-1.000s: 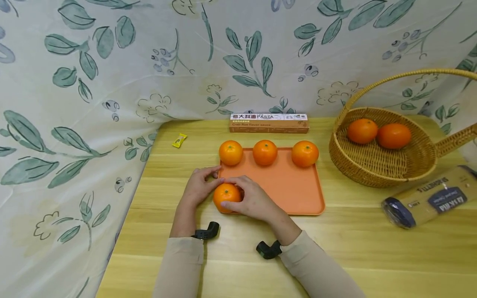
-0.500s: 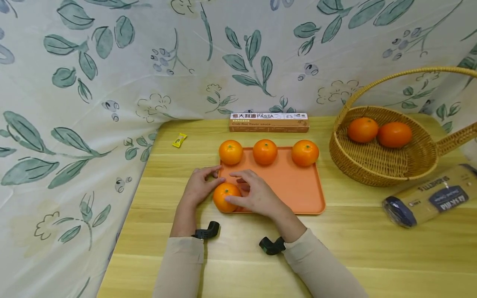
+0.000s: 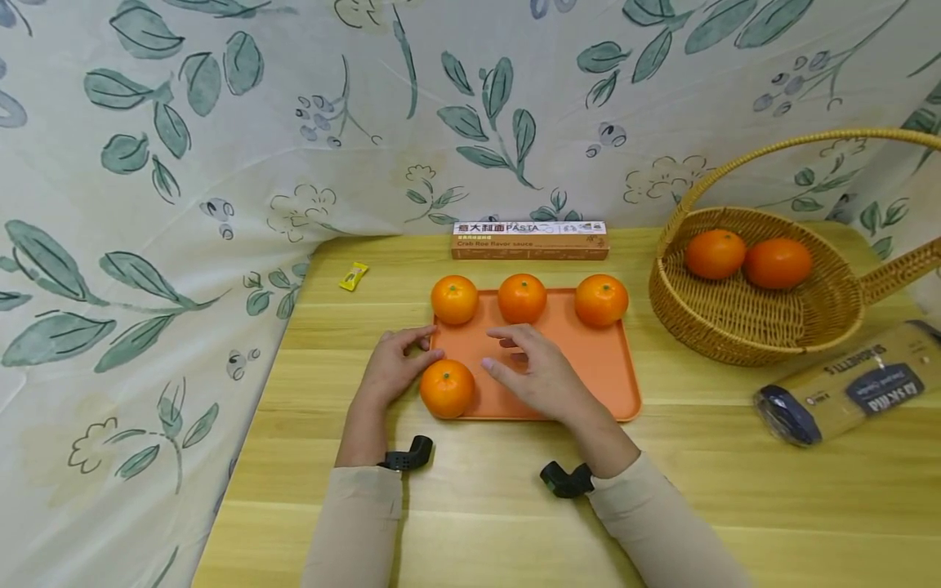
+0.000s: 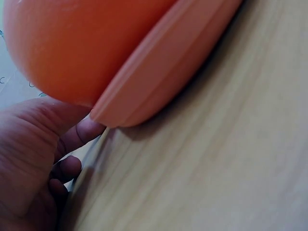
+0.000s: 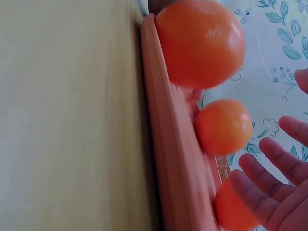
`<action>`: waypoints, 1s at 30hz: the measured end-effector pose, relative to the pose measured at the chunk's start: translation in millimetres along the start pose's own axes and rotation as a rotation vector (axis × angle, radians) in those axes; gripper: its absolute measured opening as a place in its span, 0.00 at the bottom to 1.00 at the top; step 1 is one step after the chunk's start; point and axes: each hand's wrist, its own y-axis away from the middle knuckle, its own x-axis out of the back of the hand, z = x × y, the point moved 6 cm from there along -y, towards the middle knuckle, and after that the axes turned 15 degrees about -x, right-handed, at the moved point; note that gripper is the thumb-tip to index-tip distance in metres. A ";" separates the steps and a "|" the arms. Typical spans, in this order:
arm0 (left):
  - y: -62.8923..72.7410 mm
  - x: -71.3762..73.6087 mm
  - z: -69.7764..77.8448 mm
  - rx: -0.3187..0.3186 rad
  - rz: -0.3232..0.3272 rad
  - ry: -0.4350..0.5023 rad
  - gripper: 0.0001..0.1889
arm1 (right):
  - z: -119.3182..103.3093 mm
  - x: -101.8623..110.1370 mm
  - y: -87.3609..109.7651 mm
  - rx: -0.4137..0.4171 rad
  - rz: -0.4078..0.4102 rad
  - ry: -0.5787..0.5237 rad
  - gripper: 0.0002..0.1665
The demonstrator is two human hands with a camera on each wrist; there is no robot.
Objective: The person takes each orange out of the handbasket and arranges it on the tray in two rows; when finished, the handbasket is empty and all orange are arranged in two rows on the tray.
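Note:
An orange tray [image 3: 573, 359] lies on the table with an orange [image 3: 448, 389] at its near left corner. Three more oranges line its far edge: a left one [image 3: 454, 300], a middle one [image 3: 522, 299] and a right one [image 3: 601, 300]. My left hand [image 3: 393, 367] holds the tray's left edge, its thumb beside the near orange; in the left wrist view the fingers are partly hidden behind the tray corner. Over the tray, right of the near orange, my right hand [image 3: 540, 374] is apart from the fruit. Its fingers [image 5: 269, 175] are spread and hold nothing.
A wicker basket [image 3: 757, 327] with two oranges [image 3: 746, 260] stands at the right, its tall handle arching up. In front of it lies a spaghetti pack [image 3: 853, 384]. A pasta box [image 3: 530, 242] sits behind the tray, a small yellow packet [image 3: 354, 277] at the far left.
My right hand has let go of the near left orange and moved right, away from it. The orange stays at the tray's corner. My left hand has not moved.

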 end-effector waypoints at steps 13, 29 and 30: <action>1.1 -1.9 -0.3 -0.010 0.005 0.011 0.25 | 26.6 56.9 17.0 -0.051 0.105 0.090 0.30; -0.1 0.2 -1.2 -0.020 0.014 0.004 0.24 | 59.7 207.7 27.9 -0.154 0.684 0.162 0.39; -0.2 0.1 -1.3 -0.021 0.014 0.004 0.24 | 63.5 215.1 26.5 -0.180 0.688 0.164 0.41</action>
